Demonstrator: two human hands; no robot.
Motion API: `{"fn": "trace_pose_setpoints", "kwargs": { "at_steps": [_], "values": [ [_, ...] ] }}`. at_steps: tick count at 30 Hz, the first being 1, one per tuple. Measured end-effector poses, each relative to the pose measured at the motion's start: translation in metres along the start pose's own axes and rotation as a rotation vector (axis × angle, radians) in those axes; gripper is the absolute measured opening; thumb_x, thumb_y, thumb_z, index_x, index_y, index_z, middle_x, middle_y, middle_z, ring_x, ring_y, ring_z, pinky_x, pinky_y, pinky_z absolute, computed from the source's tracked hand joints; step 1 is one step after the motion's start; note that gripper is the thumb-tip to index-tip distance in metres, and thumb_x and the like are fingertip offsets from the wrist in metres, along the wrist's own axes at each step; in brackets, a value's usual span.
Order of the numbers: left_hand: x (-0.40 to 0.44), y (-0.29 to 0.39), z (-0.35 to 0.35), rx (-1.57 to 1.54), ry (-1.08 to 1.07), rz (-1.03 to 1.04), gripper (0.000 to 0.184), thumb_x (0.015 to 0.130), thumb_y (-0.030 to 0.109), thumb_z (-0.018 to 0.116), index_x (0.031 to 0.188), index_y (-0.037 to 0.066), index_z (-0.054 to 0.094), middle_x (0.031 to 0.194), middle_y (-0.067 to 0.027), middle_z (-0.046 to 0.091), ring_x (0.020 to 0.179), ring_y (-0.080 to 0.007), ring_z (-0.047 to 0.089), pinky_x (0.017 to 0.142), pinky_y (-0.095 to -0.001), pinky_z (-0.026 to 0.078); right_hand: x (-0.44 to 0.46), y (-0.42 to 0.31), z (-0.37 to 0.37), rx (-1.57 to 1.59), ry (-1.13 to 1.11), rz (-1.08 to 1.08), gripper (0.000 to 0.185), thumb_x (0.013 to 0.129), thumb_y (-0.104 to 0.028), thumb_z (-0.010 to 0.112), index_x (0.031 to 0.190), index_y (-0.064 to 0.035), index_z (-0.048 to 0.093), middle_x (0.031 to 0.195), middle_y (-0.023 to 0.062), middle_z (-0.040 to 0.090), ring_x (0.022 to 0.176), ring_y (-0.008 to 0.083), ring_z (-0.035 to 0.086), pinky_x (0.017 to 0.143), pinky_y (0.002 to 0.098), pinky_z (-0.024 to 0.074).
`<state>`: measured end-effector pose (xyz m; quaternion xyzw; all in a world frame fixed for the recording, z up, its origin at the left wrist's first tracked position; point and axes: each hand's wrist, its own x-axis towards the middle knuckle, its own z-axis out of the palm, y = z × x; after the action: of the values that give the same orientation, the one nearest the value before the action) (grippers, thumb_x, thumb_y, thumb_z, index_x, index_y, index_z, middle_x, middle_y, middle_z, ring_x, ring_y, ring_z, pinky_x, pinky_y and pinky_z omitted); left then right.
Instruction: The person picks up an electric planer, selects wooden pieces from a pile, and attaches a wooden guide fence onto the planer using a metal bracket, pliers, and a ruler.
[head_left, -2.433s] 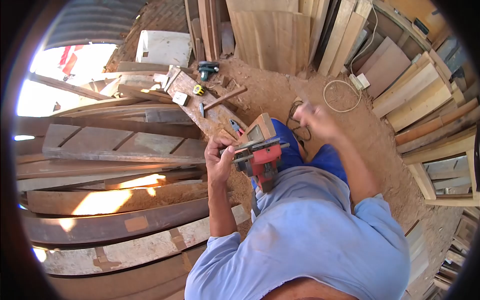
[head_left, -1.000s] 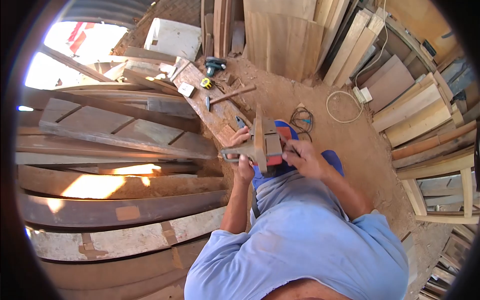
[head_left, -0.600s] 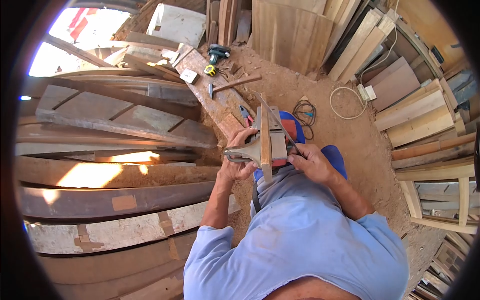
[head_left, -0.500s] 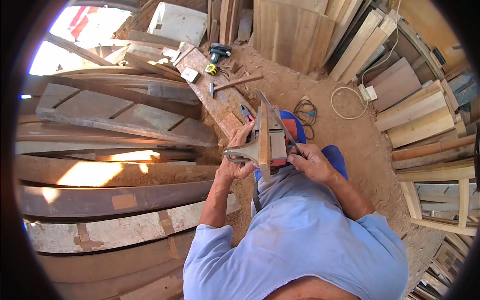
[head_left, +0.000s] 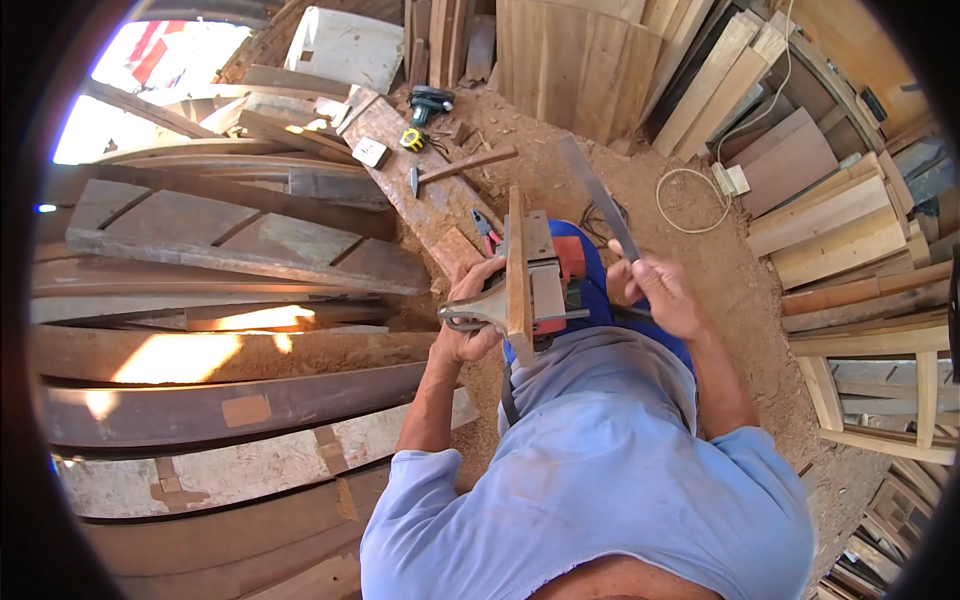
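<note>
In front of the lap, my left hand (head_left: 470, 312) is closed around the metal handle of a power tool (head_left: 545, 280) with a grey plate and red body. A narrow wooden strip (head_left: 518, 270) stands along the tool's near side, by my left fingers. My right hand (head_left: 658, 290) is raised to the right of the tool, closed on the lower end of a long flat metal blade (head_left: 598, 195). The blade points up and to the left, apart from the tool.
Pliers (head_left: 486, 232), a hammer (head_left: 465, 170), a yellow tape measure (head_left: 411, 139) and a white box (head_left: 370, 152) lie on a plank (head_left: 410, 208). A green tool (head_left: 428, 104) is beyond. Stacked boards (head_left: 250, 245) fill the left; a cable loop (head_left: 693, 200) lies right.
My right hand has moved right and away from the tool, taking the metal blade with it. The left hand still holds the tool, which has barely shifted.
</note>
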<state>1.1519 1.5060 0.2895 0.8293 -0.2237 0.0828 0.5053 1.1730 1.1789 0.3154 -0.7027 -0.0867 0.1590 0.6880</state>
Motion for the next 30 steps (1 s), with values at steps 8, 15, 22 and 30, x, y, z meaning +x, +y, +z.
{"fn": "trace_pose_setpoints", "kwargs": {
  "at_steps": [8, 15, 22, 30],
  "values": [
    [-0.006, -0.007, 0.004, -0.017, 0.042, -0.026, 0.086, 0.07, 0.06, 0.066, 0.129, -0.003, 0.057, 0.122, -0.02, 0.062, 0.114, -0.0359, 0.052, 0.103, -0.0456, 0.037, 0.028, -0.028, -0.045, -0.64, -0.003, 0.103, 0.03, 0.106, -0.025, 0.046, 0.099, -0.0008, 0.064, 0.07, 0.0005, 0.061, 0.066, 0.013, 0.058, 0.065, 0.0322, 0.049],
    [-0.004, 0.0, 0.005, -0.079, 0.046, -0.033, 0.082, 0.065, 0.054, 0.068, 0.124, -0.002, 0.062, 0.12, -0.0193, 0.063, 0.112, -0.0351, 0.055, 0.103, -0.0452, 0.036, 0.07, -0.007, -0.09, -0.573, -0.413, 0.241, 0.032, 0.101, -0.031, 0.055, 0.082, -0.0054, 0.059, 0.06, 0.0003, 0.054, 0.049, 0.0089, 0.053, 0.045, 0.0274, 0.0414],
    [0.006, 0.006, 0.004, -0.114, 0.038, -0.048, 0.081, 0.063, 0.054, 0.068, 0.121, -0.002, 0.063, 0.119, -0.0191, 0.065, 0.112, -0.0345, 0.055, 0.101, -0.0442, 0.038, 0.084, -0.011, -0.086, -0.589, -0.489, 0.292, 0.037, 0.101, -0.03, 0.056, 0.075, -0.0044, 0.058, 0.06, 0.0003, 0.056, 0.052, 0.0079, 0.055, 0.047, 0.0263, 0.0425],
    [0.01, -0.003, 0.007, -0.075, 0.031, -0.005, 0.077, 0.063, 0.055, 0.064, 0.116, -0.001, 0.065, 0.116, -0.0187, 0.066, 0.11, -0.0347, 0.058, 0.1, -0.0438, 0.038, 0.09, 0.0, -0.084, -0.533, -0.553, 0.273, 0.035, 0.1, -0.031, 0.058, 0.078, -0.0045, 0.062, 0.06, 0.0001, 0.055, 0.055, 0.0086, 0.056, 0.051, 0.0271, 0.0447]
  ]
}}
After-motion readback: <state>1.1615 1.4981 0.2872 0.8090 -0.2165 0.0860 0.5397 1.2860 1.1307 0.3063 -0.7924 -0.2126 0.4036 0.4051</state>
